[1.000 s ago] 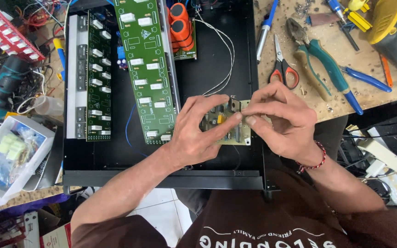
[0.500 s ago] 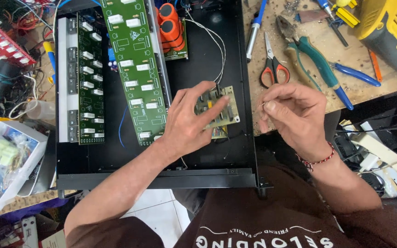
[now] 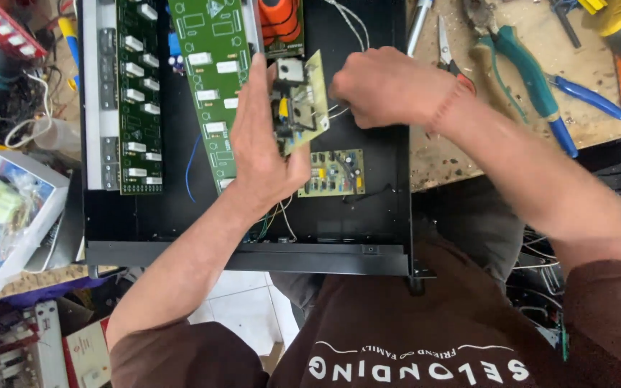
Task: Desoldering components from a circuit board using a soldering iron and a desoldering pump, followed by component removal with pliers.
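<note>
Two long circuit boards point(image 3: 174, 93) lie in the chassis's point(image 3: 246, 255) left half; a small board point(image 3: 333, 173) lies near its front edge. Pliers point(image 3: 522, 75) and scissors point(image 3: 448, 50) lie on the bench point(image 3: 461, 154) right of the chassis.

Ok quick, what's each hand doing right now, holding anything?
Left hand: closed on the small circuit board, tilted up above the black chassis.
Right hand: curled at the board's edge by the white wires; grip cannot be told.

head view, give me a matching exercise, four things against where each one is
Things:
1. small circuit board
2. second small board
3. long green boards
4. pliers with teal handles

Places:
A. wooden bench, right of chassis
B. left part of black chassis
C. flat on chassis floor
D. lifted in left hand

Pairs: 1-D, 2-C, 3-B, 4-A
</note>
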